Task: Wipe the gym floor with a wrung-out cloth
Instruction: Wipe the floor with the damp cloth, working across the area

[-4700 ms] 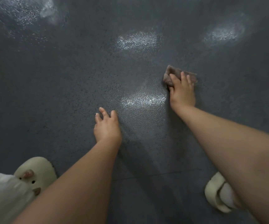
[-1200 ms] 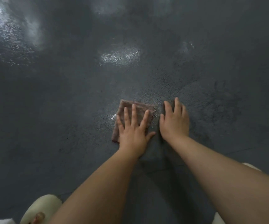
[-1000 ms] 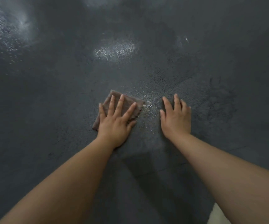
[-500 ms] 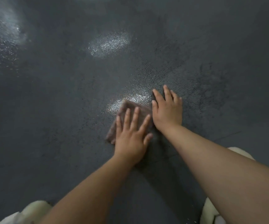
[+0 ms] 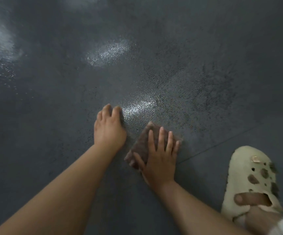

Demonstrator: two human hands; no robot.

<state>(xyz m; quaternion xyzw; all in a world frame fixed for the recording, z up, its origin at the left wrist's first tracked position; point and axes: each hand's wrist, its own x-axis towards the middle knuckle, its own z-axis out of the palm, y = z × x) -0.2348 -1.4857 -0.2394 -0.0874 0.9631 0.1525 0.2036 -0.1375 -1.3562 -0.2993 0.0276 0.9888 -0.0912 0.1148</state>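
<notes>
A folded brown cloth lies flat on the dark grey speckled gym floor, just below centre. My right hand presses down on it with straight, spread fingers and covers its lower right part. My left hand rests palm down on the bare floor just left of the cloth, apart from it and holding nothing. Its fingertips are bent down onto the floor. A wet, shiny patch glistens just beyond both hands.
My foot in a cream clog slipper stands at the lower right, close to my right forearm. A thin floor seam runs diagonally between the cloth and the slipper. More wet glare shows farther ahead and at the far left.
The cloth went from under my left hand to under my right hand. My left hand now rests on the bare floor to its left. The slipper has come into view at the right.
</notes>
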